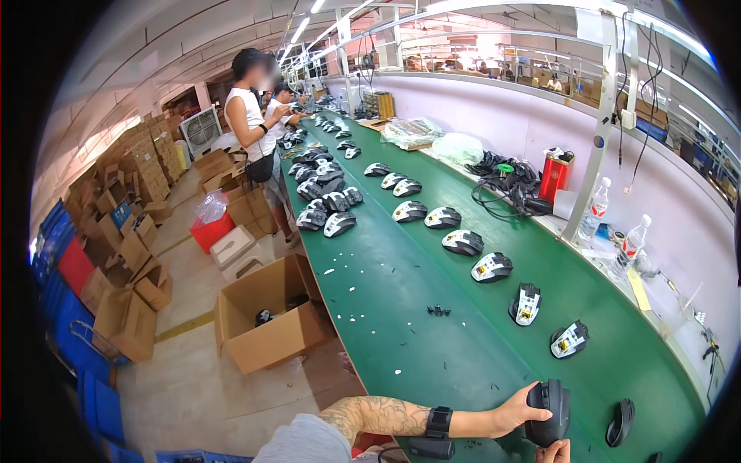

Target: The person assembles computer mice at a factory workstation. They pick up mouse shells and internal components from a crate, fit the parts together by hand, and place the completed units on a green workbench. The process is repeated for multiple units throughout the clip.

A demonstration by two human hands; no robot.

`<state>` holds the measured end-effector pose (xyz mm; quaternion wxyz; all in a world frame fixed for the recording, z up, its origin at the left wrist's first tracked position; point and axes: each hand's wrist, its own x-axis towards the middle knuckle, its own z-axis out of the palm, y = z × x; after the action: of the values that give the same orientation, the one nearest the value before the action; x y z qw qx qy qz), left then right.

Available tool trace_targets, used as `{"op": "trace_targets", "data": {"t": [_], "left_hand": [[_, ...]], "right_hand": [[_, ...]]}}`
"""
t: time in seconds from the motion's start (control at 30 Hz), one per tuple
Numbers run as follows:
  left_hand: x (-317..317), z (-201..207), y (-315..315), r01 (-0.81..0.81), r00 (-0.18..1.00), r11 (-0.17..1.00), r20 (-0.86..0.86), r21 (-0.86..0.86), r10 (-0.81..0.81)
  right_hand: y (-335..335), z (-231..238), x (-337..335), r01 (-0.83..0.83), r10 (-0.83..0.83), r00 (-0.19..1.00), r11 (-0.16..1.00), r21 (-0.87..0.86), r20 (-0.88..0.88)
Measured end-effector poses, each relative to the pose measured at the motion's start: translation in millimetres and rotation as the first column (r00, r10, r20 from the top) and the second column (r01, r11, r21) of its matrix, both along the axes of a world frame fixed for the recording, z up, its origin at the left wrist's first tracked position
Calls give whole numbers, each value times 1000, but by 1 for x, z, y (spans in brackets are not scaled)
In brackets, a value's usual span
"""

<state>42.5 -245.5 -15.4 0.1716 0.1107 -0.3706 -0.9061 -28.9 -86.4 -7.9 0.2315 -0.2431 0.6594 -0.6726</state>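
A black computer mouse (549, 413) is held up over the green belt at the lower right. My left hand (515, 410) closes on its left side, the thumb lying across the shell. At the mouse's lower end are the curled fingers of my right hand (555, 451), pressed against it; the rest of that hand is cut off by the frame's edge. To the right, a black mouse shell part (620, 422) lies on the belt. A white-and-black mouse with its inside showing (570, 339) sits just beyond my hands. Under my left wrist lies a dark object (431, 448).
Several open mice line the green belt (401, 324), with a cluster of mice (328, 193) farther off. Small black clips (438, 310) and white bits are scattered nearby. Bottles (633, 245) stand on the right ledge. An open carton (270, 324) is at left; a co-worker (251, 116) stands beyond.
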Motion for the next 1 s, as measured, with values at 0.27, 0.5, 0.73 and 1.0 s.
{"op": "trace_targets", "data": {"t": [0.27,0.5,0.73,1.0], "left_hand": [[-1,-3,1,29,988,994,148,106,-44],[-1,14,-22,143,953,989,266,35,-148],[-7,1,-43,136,938,982,303,128,-169],[-51,20,-56,-1,913,1000,407,26,-9]], "right_hand": [[-3,-1,4,63,-60,986,998,-20,155],[-11,0,9,119,-115,984,993,-23,140],[-5,-20,9,125,-116,986,989,-74,116],[-20,-6,14,238,-231,971,962,-138,63]]}}
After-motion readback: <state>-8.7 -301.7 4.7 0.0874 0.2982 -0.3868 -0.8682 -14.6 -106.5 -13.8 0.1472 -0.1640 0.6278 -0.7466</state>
